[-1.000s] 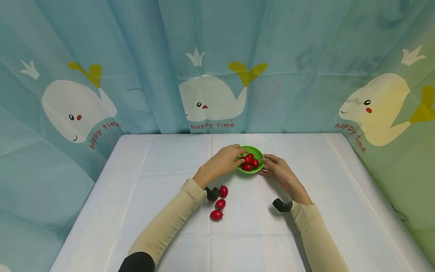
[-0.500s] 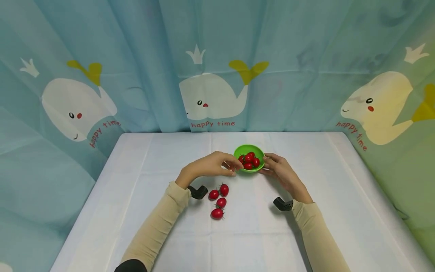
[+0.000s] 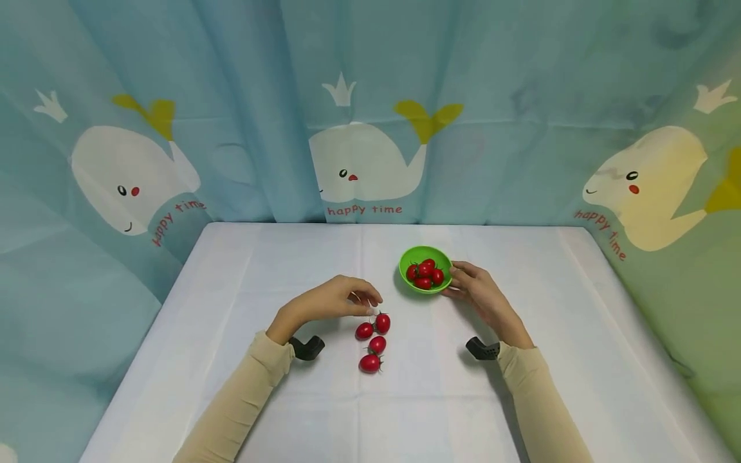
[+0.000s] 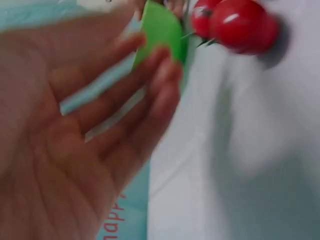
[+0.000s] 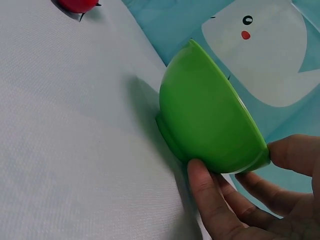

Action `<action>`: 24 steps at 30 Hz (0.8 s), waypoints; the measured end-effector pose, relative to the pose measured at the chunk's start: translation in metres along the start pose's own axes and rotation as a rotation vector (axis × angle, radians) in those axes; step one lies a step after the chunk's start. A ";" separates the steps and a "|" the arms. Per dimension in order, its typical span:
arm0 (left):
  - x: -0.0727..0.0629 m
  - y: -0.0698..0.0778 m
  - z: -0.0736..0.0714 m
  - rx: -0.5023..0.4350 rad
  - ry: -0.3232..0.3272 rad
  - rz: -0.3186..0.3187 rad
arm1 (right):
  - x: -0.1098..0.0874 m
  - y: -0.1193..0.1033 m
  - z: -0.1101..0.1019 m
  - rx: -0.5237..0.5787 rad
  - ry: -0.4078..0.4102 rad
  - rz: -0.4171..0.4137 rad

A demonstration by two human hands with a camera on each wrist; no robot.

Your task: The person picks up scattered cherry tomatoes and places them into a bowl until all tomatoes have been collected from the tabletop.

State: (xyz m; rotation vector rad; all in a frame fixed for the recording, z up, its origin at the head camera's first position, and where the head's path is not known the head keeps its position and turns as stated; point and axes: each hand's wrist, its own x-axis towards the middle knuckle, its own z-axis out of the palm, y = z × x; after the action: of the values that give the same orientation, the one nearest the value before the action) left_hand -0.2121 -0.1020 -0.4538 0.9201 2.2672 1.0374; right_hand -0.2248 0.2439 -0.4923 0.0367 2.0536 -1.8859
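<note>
My right hand [image 3: 483, 296] grips the near right side of a small green bowl [image 5: 210, 110], its fingers at the lower wall and rim in the right wrist view. Several red cherry tomatoes [image 3: 424, 270] lie inside the bowl. On the white table, left of the bowl and nearer, several more cherry tomatoes sit in a loose group, among them an upper one [image 3: 383, 323] and a lowest one [image 3: 370, 364]. My left hand [image 3: 332, 299] hovers just above and left of this group, fingers loosely bent, holding nothing. The left wrist view shows its palm blurred [image 4: 75, 140].
The table [image 3: 440, 411] has a white cloth with faint creases. A blue curtain [image 3: 492, 167] printed with whales hangs behind it and along both sides. A black wrist-worn piece [image 3: 482, 349] juts inward from the right wrist, with a similar one [image 3: 307, 348] on the left.
My left hand has come out of the bowl and moved left and nearer, to the loose tomatoes. The right hand and bowl have stayed about where they were.
</note>
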 end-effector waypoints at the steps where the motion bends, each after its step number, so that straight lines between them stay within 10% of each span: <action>1: -0.003 -0.001 0.002 0.007 0.022 -0.011 | 0.000 0.000 -0.001 0.001 0.005 0.003; 9: -0.028 -0.006 0.016 0.056 0.182 -0.005 | 0.001 0.001 -0.001 0.015 -0.017 -0.002; 24: -0.040 -0.001 0.033 0.326 0.093 -0.094 | 0.001 0.002 -0.003 0.025 -0.025 0.008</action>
State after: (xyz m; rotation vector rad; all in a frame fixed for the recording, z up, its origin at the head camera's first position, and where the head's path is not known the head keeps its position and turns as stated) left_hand -0.1643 -0.1165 -0.4686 0.8955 2.5804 0.6942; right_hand -0.2263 0.2466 -0.4948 0.0278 2.0111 -1.8974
